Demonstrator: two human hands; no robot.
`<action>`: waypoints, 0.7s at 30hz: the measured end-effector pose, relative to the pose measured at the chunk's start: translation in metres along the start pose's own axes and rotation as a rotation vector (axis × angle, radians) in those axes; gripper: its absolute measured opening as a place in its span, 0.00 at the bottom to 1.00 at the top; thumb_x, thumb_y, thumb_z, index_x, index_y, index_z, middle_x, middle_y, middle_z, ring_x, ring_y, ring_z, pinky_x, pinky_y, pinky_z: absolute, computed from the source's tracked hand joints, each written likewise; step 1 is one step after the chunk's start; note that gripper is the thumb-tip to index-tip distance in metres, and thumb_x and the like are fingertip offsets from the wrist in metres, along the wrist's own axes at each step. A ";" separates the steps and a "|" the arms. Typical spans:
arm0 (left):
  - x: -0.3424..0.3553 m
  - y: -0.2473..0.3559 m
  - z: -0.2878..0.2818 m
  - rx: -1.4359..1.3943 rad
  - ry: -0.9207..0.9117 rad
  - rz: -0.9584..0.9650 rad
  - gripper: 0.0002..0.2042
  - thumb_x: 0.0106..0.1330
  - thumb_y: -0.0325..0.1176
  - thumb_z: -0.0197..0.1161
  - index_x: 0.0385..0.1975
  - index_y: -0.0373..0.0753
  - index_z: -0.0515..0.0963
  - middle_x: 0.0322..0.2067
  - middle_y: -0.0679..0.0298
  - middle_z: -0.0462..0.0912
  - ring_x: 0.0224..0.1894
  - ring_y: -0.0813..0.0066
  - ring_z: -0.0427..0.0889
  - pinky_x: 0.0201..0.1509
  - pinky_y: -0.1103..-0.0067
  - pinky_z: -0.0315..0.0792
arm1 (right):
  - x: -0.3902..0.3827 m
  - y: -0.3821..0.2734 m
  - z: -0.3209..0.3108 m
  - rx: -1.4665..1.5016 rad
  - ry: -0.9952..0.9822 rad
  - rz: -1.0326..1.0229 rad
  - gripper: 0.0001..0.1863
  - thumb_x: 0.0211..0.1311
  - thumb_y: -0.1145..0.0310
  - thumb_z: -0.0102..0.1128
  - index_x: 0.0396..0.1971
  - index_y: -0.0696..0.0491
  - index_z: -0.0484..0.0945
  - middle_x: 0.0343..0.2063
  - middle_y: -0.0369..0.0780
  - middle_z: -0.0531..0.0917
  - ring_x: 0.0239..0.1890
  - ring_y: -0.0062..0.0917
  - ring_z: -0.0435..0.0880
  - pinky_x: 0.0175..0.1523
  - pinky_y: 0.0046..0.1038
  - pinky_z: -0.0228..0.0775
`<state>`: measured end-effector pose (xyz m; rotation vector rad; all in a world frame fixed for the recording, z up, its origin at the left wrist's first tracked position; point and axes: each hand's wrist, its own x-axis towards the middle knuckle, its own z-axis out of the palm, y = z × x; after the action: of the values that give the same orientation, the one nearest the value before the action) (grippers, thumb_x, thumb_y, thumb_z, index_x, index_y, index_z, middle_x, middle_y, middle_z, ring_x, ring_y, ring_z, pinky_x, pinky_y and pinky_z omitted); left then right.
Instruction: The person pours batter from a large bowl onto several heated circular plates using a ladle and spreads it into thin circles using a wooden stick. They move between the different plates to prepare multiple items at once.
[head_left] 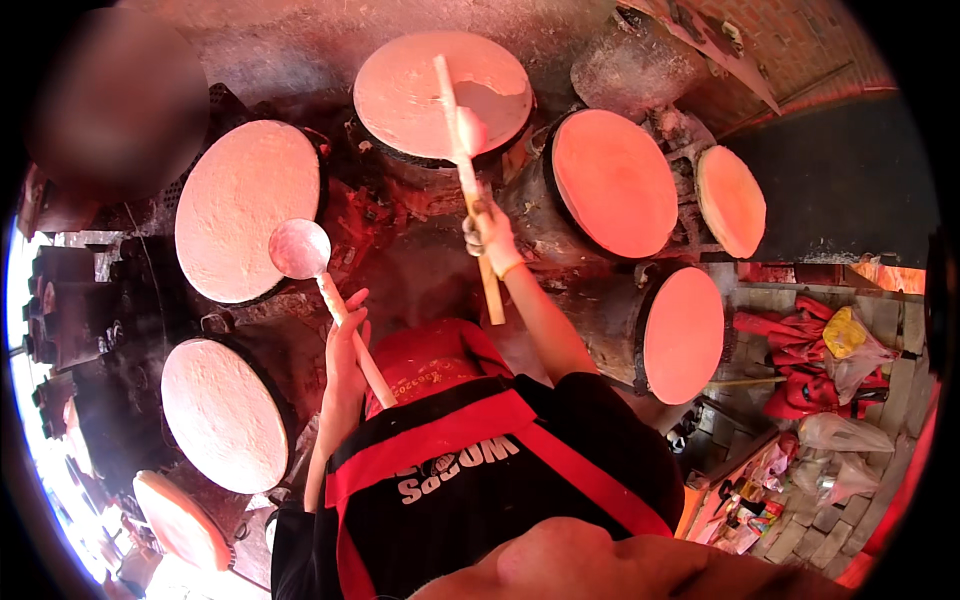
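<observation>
My left hand (346, 325) is closed around the wooden handle of a ladle (300, 249); its round bowl hangs over the right edge of the left round griddle (245, 210), which is covered with a pale layer. My right hand (490, 236) grips a long wooden spreader (482, 262). The pale upper end of the spreader lies across the far middle griddle (400, 95), with a blurred rounded part beside it. Pale batter coats most of that griddle, and a darker bare-looking patch shows at its right side.
More pale-topped round griddles stand in an arc around me: two at the right (614, 182) (684, 335), a smaller one (731, 201) beyond, and two at lower left (224, 415) (182, 520). A dark panel (840, 180) stands far right. Plastic bags (845, 434) lie on paving.
</observation>
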<state>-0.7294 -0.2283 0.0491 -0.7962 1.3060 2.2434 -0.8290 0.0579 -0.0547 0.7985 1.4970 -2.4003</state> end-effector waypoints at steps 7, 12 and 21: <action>0.016 -0.022 0.061 -0.010 -0.033 -0.036 0.19 0.61 0.30 0.56 0.53 0.44 0.70 0.57 0.75 0.70 0.56 0.86 0.63 0.63 0.80 0.53 | 0.025 -0.036 -0.004 -0.108 -0.102 0.055 0.20 0.71 0.61 0.43 0.61 0.34 0.63 0.15 0.31 0.66 0.08 0.14 0.56 0.13 0.20 0.50; 0.022 -0.035 0.090 -0.051 -0.013 0.002 0.18 0.61 0.30 0.56 0.53 0.43 0.70 0.58 0.75 0.69 0.57 0.85 0.62 0.65 0.79 0.53 | 0.027 -0.080 -0.080 -0.218 -0.149 0.036 0.21 0.71 0.62 0.43 0.62 0.29 0.64 0.15 0.31 0.67 0.08 0.14 0.57 0.11 0.20 0.49; 0.017 -0.053 0.123 -0.059 0.054 0.008 0.18 0.61 0.29 0.56 0.53 0.42 0.71 0.58 0.74 0.69 0.57 0.85 0.63 0.65 0.79 0.54 | 0.150 -0.121 -0.049 -0.933 0.477 -0.588 0.21 0.65 0.55 0.45 0.55 0.44 0.71 0.31 0.54 0.80 0.35 0.47 0.81 0.41 0.42 0.71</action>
<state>-0.7421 -0.0936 0.0520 -0.8799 1.2750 2.2912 -0.9903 0.1739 -0.0598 0.7613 3.0064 -1.4310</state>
